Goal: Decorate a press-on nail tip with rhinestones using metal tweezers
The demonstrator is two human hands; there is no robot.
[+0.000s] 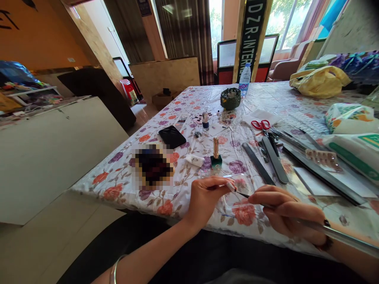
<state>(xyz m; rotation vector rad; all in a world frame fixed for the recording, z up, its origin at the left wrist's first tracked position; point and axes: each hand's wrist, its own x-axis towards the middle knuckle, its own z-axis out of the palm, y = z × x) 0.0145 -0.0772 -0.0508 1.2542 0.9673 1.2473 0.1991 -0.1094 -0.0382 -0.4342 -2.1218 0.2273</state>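
My left hand (pixel 205 197) pinches a small pale artificial nail tip (pixel 230 186) at the table's near edge. My right hand (pixel 286 215) grips a thin dark brush (pixel 243 195) whose point touches the nail tip. Just beyond the hands stands a small green nail polish bottle (pixel 216 160) with a gold cap sticking up. A flower-patterned tablecloth (pixel 166 197) covers the table.
Nail files (pixel 276 159), red scissors (pixel 260 125), a strip of nail tips (pixel 322 157) and packets lie to the right. A black phone (pixel 172 136), a small bottle (pixel 205 120), a green basket (pixel 230 98), a water bottle (pixel 244 80) and a yellow bag (pixel 318 81) sit farther back.
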